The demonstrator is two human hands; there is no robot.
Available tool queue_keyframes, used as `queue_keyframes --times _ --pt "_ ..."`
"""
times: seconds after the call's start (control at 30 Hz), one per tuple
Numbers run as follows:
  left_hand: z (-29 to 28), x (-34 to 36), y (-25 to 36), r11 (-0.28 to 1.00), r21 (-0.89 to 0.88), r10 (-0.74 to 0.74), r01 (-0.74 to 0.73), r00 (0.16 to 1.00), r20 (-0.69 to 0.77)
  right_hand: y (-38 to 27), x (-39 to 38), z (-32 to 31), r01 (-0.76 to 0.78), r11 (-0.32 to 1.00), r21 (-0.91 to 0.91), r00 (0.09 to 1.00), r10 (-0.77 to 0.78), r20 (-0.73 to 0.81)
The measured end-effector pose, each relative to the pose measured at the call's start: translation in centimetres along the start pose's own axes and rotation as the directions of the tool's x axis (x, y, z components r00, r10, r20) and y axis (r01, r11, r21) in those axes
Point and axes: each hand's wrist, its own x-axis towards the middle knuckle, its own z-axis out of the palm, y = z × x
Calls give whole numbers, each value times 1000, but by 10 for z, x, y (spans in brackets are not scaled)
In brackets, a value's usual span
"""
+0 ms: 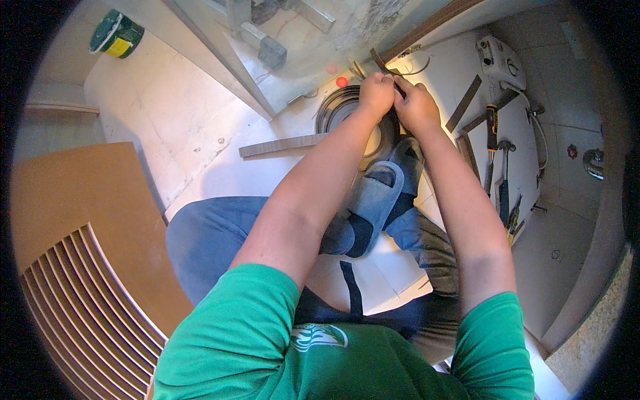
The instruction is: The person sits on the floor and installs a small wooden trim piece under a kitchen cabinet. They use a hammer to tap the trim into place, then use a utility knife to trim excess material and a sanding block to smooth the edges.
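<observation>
Both arms reach forward over my crossed legs. My left hand point(377, 95) and my right hand point(417, 107) are close together, fingers closed on a thin dark brown strip point(379, 60) that looks like edge banding. One end of it sticks up past the hands, and part is hidden by my fingers. Just below lies a coiled roll of brown edge banding point(327, 117), partly covered by my left forearm. A flat wood-grain strip point(280, 146) points leftward from the roll. Two red round pieces, one a bright red cap point(342, 82), are beside it.
A white box with knobs point(500, 63), a screwdriver point(492, 123), a hammer point(505, 167) and cut brown strips point(463, 103) are at the right. Upright panels point(213, 57) border the work spot. A slatted panel point(87, 307) leans left; a green bucket point(117, 33) stands far left.
</observation>
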Motion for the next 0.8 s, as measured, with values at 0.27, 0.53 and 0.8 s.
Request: queue_keyframes --times 0.27,0.53,0.8 --pt "5 15 -22 935 251 248 -252 968 48 -5 2 -3 -41 999 -11 999 41 13" --pt "-1 18 -18 868 372 294 -329 944 151 -11 3 0 -79 997 -10 997 79 19" --pt "3 21 -15 970 164 169 -178 983 69 -12 4 2 -81 997 4 997 81 -5"
